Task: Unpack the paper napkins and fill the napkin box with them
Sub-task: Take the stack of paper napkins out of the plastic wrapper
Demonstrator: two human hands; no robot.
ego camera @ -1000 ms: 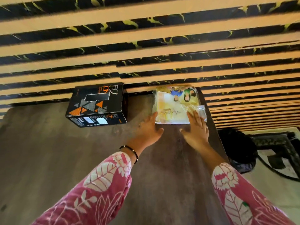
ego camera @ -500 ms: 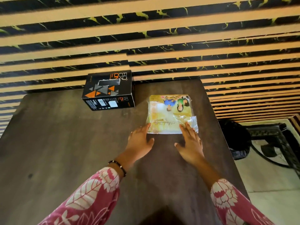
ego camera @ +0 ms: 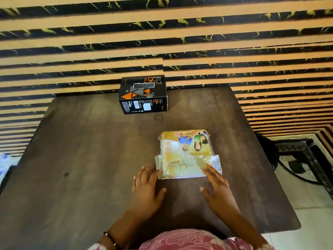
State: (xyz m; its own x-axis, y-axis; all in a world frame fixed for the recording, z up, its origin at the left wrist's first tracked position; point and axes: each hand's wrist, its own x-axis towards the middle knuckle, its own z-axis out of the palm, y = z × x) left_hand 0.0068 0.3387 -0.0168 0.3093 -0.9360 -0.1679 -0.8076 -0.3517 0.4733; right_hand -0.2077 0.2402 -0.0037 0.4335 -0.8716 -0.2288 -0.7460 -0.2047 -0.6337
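Head view: the napkin pack (ego camera: 185, 154) lies flat on the bench (ego camera: 90, 159), well apart from the black napkin box (ego camera: 143, 94) and nearer the person than it. The left hand (ego camera: 146, 190) and right hand (ego camera: 216, 186) are spread open, fingertips laid on the pack's near edge, nothing gripped. The pack is judged light and soft, its film wrap slippery and easily torn; a grip is best taken at the loose near flap.
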